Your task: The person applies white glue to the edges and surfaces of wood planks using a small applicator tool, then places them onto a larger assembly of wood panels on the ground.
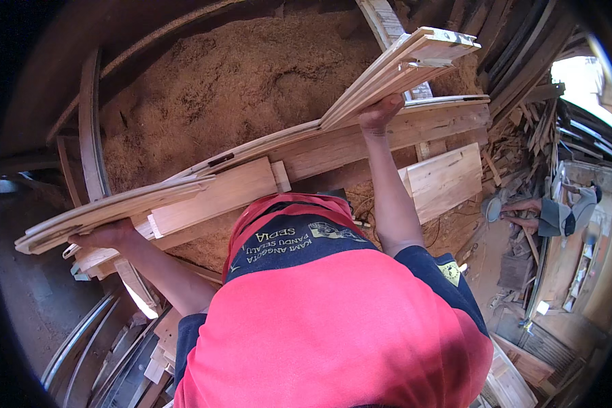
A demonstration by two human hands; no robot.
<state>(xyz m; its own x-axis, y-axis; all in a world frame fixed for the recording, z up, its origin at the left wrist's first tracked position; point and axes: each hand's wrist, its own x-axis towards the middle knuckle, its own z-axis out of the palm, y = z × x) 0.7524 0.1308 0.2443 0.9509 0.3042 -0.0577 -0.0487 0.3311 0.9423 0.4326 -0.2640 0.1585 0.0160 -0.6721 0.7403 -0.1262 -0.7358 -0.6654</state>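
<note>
At the left, my left hand (107, 234) grips the near edge of a layered stack of long pale wooden boards (54, 228); the fingertips are hidden beneath. To the upper right, my right hand (382, 113) is wrapped round the underside of another bundle of grooved wooden boards (401, 64), which slants up and away with its cut ends showing. A long, narrow board (265, 141) runs between the two stacks, over a wide wooden beam (340, 149). Shorter planks (217, 197) lie beside the beam, close to my body.
Sawdust (245, 75) is heaped beyond the beam. A wide panel (445, 182) lies right of my right forearm. Scrap wood (523, 156) is piled further right, near another person (568, 211). An upright post (92, 129) stands at the far left; more boards (122, 340) lie lower left.
</note>
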